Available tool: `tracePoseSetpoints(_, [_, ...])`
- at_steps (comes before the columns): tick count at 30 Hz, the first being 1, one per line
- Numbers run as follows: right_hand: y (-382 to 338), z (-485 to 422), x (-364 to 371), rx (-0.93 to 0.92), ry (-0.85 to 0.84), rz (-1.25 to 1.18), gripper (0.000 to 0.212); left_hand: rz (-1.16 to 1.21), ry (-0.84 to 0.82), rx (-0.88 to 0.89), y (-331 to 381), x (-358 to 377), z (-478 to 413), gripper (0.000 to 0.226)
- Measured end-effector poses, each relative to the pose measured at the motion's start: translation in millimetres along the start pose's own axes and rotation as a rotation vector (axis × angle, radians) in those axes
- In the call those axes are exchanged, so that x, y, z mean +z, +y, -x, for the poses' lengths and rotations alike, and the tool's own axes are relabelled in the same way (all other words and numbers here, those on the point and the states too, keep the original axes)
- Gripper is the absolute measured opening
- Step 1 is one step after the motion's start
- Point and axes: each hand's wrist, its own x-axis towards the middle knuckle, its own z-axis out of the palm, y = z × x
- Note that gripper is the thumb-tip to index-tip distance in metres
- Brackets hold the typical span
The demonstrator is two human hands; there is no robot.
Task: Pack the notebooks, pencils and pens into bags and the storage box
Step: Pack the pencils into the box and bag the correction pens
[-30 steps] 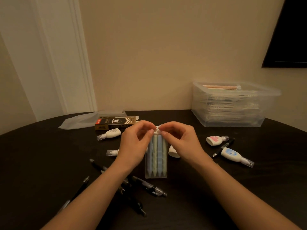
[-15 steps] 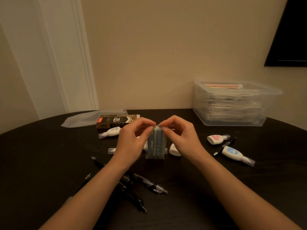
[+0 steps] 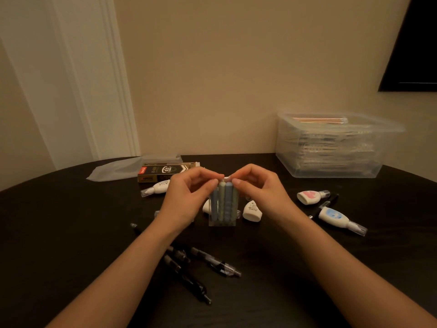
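Head view: at frame centre, the left hand (image 3: 186, 197) and right hand (image 3: 260, 192) both pinch the top edge of a clear pen pack (image 3: 223, 204) held upright above the dark table (image 3: 71, 233). The storage box (image 3: 331, 147) sits right of centre by the wall; loose black pens (image 3: 189, 268) lie at lower centre.

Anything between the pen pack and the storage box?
Nothing tall. The left hand and right hand pinch the pen pack; the storage box sits back right. Only a white correction tape and a pink correction tape lie between, so a lifted carry should clear them.
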Motion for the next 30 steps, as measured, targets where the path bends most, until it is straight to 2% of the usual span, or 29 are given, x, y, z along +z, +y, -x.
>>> tracePoseSetpoints(3, [2.8, 3.3, 2.7, -0.123, 0.026, 0.09, 0.01, -0.06, 0.013, 0.044, -2.0, 1.8, 2.5, 0.016])
tracePoseSetpoints(7, [5.3, 4.4, -1.2, -0.261, 0.041, 0.268, 0.02, -0.407, 0.04, 0.306, -9.5, 2.2, 5.1, 0.014])
tracePoseSetpoints(9, [6.8, 3.4, -2.9, -0.3, 0.035, 0.334, 0.02, -0.467, 0.026, 0.355, -13.9, 0.1, 4.3, 0.016])
tracePoseSetpoints(13, [16.5, -0.1, -0.3, -0.402, 0.075, 0.499, 0.007, -0.381, 0.034, 0.298, -15.9, 1.1, 2.7, 0.018])
tracePoseSetpoints(16, [24.6, 0.8, 2.1, -0.456, 0.074, 0.573, 0.018, -0.319, 0.022, 0.222, -15.3, 2.9, 3.8, 0.026])
tracePoseSetpoints(21, [29.3, -0.5, 1.2, -0.41, 0.086, 0.513, 0.007, -0.222, 0.018, 0.142, -16.2, 5.3, 3.1, 0.027])
tracePoseSetpoints(23, [28.0, -0.3, 1.5, -0.387, 0.077, 0.499, 0.009, -0.205, 0.013, 0.112, -16.6, 6.4, 4.2, 0.026])
tracePoseSetpoints(30, [8.4, -4.1, -10.3, -0.283, -0.034, 0.58, 0.007, -0.164, -0.014, 0.049, -7.4, 8.7, -4.3, 0.027])
